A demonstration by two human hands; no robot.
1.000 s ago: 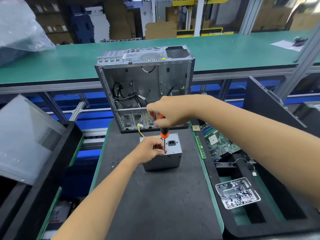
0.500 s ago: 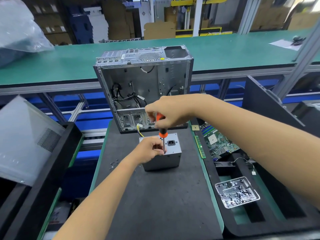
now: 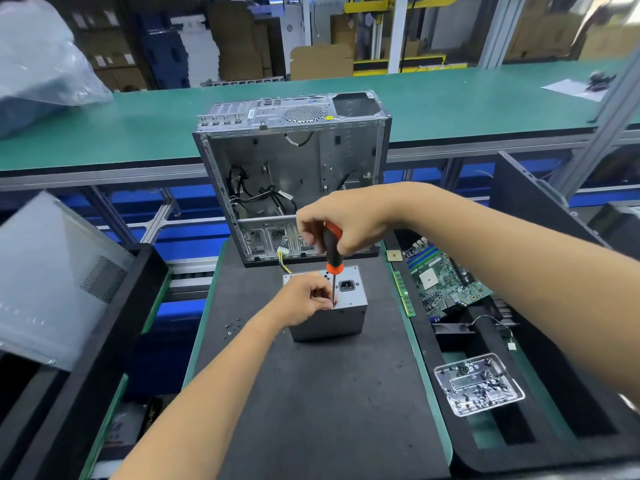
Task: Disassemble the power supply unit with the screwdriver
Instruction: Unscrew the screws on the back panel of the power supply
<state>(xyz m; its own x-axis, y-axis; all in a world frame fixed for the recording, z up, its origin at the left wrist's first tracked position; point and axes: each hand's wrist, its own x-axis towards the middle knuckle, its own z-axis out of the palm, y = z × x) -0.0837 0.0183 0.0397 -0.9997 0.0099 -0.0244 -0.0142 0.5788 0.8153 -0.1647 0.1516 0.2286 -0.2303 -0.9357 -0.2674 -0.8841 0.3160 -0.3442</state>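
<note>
Just in front of the open computer case (image 3: 294,174), my left hand (image 3: 304,299) grips the power supply unit (image 3: 332,317); my right hand (image 3: 346,223) clasps the screwdriver (image 3: 331,251), tip on its top face.

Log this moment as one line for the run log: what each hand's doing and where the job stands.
right hand grips screwdriver upright | tip on power supply unit top | left hand steadies unit, fingers at tip | casing not yet opened

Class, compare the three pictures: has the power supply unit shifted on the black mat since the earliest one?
No. The power supply unit sits in the same spot just in front of the computer case, held by the left hand.
</note>
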